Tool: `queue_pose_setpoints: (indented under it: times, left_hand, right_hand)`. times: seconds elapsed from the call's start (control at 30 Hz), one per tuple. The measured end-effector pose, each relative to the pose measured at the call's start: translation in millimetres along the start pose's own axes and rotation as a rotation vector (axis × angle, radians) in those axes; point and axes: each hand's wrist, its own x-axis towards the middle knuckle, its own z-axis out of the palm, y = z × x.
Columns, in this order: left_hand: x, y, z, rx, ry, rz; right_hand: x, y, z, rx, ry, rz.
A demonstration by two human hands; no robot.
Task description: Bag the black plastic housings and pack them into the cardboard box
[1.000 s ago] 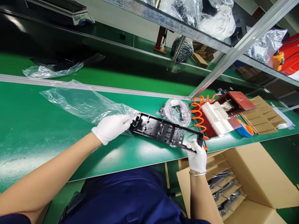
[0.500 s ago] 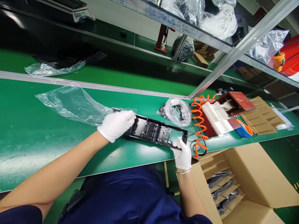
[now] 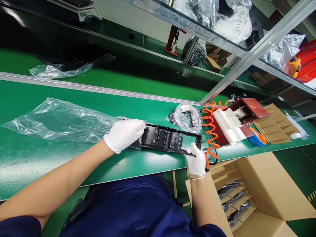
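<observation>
A long black plastic housing (image 3: pixel 163 140), its ribbed inside facing up and a rectangular window near its right end, is held just above the green bench. My right hand (image 3: pixel 197 161), in a white glove, grips the housing's right end by the window. My left hand (image 3: pixel 125 135), gloved too, is closed over the left end, pinching the clear plastic bag (image 3: pixel 66 120) there. The bag trails flat across the bench to the left. Some of its film shows below my left fingers; how far the housing sits inside is hidden by the hand.
Behind the housing lies an open bag of small black parts (image 3: pixel 189 118). To the right are a coiled orange air hose (image 3: pixel 210 123), a red and white fixture (image 3: pixel 228 125), a tape roll (image 3: pixel 257 136) and cardboard dividers (image 3: pixel 276 123). An open carton (image 3: pixel 266 187) with bagged parts stands below.
The housing and my right hand have shifted slightly to the right. The bag has stretched out longer and flatter toward the left. My left hand stays nearly in place.
</observation>
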Motion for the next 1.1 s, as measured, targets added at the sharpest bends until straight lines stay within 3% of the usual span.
queue_pose_setpoints:
  times: [0.13, 0.23, 0.4, 0.63, 0.83, 1.1]
  left_hand:
    - [-2, -1, 2.6, -0.050, 0.032, 0.005]
    - [1, -2, 3.9, -0.046, 0.043, -0.020]
    - [-6, 8, 10.6, -0.068, 0.006, 0.134]
    - [4, 13, 7.3, -0.095, 0.172, 0.078]
    - [-7, 46, 15.9, -0.216, 0.028, 0.288]
    - [1, 73, 0.2, -0.274, -0.058, 0.295]
  right_hand:
    - [0, 8, 3, 0.007, 0.036, -0.040]
    - [-3, 13, 8, 0.000, -0.016, -0.024]
    - [-4, 21, 19, 0.122, 0.018, 0.007]
    - [-20, 39, 43, 0.101, -0.041, 0.079]
    - [-27, 53, 70, 0.128, -0.059, 0.120]
    - [-33, 88, 101, 0.031, -0.221, 0.079]
